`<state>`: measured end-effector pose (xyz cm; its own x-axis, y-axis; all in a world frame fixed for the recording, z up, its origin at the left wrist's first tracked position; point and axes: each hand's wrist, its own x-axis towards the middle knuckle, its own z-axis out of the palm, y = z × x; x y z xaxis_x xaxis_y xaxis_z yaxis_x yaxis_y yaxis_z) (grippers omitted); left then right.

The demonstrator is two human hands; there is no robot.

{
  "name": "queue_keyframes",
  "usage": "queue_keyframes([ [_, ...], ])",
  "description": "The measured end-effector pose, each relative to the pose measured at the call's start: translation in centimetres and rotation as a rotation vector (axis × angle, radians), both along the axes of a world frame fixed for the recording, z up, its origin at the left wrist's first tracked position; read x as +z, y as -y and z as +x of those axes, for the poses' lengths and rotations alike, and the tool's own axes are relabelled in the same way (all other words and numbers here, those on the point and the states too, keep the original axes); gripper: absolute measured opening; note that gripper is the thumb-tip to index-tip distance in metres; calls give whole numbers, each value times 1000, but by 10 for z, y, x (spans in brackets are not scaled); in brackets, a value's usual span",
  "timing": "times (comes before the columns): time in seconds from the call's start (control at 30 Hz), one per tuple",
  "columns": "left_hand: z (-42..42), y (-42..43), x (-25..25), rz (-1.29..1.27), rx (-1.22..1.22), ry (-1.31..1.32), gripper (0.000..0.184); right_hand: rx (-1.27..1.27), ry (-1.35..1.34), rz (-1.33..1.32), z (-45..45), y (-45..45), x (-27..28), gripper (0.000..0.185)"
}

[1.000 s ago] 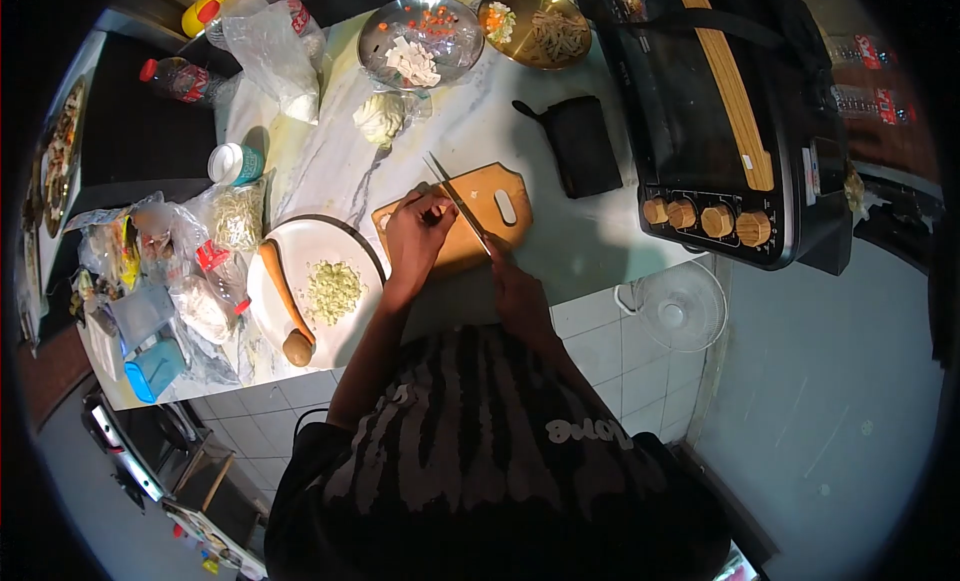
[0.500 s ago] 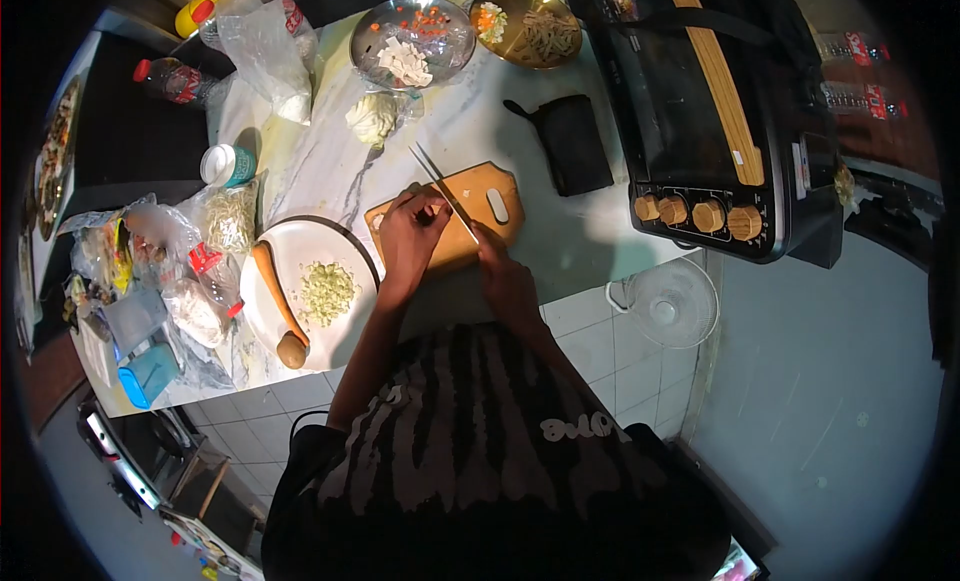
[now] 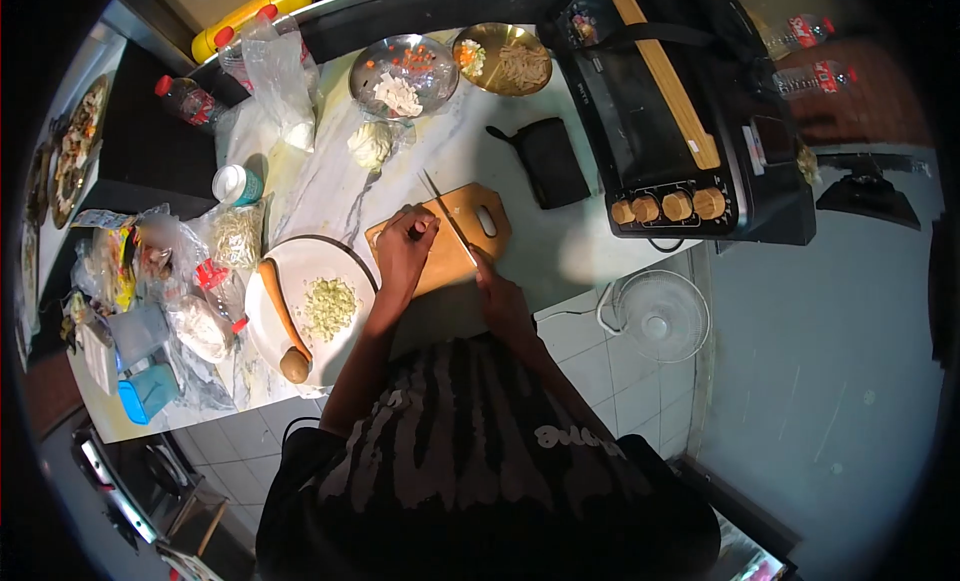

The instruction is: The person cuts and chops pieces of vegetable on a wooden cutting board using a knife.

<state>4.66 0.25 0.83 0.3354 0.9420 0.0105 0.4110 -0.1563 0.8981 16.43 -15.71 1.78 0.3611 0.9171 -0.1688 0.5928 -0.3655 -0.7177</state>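
A wooden cutting board (image 3: pixel 462 273) with a slot near its far right corner lies under my hands on the counter. My right hand (image 3: pixel 500 299) is wrapped round the handle of a knife (image 3: pixel 450 216), whose blade points away from me over the board. My left hand (image 3: pixel 405 249) is closed at the board's left side, fingertips curled close to the blade; what it grips is too small and hidden to name. Left of the board, a white plate (image 3: pixel 268 326) holds pale green chopped pieces (image 3: pixel 330 307) and a wooden pestle (image 3: pixel 285 311).
Beyond the board are a cabbage piece (image 3: pixel 370 146), a metal plate (image 3: pixel 440 99) of chopped food and a gold plate (image 3: pixel 500 79). A black pouch (image 3: pixel 552 163) and a toaster oven (image 3: pixel 650 131) stand right. Bags, bottles and a white-and-teal jar (image 3: pixel 238 185) crowd the left.
The view has tilted slightly, so the counter things sit lower in the picture. Both hands stay at the board, the right one still on the knife and the left one still curled.
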Motion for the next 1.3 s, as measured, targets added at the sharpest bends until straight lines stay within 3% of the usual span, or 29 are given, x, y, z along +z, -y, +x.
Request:
queue_keyframes([
  [0.2,-6,-1,-3,172,-68,-12,10,-3,-22,-66,-9,-5,11,45],
  [0.67,-3,-2,-2,76,-11,-17,12,60,11,-13,-2,-4,1,50],
  [0.87,-2,-6,-4,35,-26,-65,15,46,1,112,-4,-2,-10,54],
  [0.93,-3,-3,0,82,-33,-42,14,18,107,227,-7,0,-12,55],
  [1.07,-3,2,8,55,-17,-51,12,8,146,31,3,6,1,54],
  [1.13,-4,1,1,18,0,-4,12,14,-6,3,4,6,-1,55],
  [1.3,-7,5,-3,153,-34,-60,12,27,-41,88,-1,9,-3,53],
])
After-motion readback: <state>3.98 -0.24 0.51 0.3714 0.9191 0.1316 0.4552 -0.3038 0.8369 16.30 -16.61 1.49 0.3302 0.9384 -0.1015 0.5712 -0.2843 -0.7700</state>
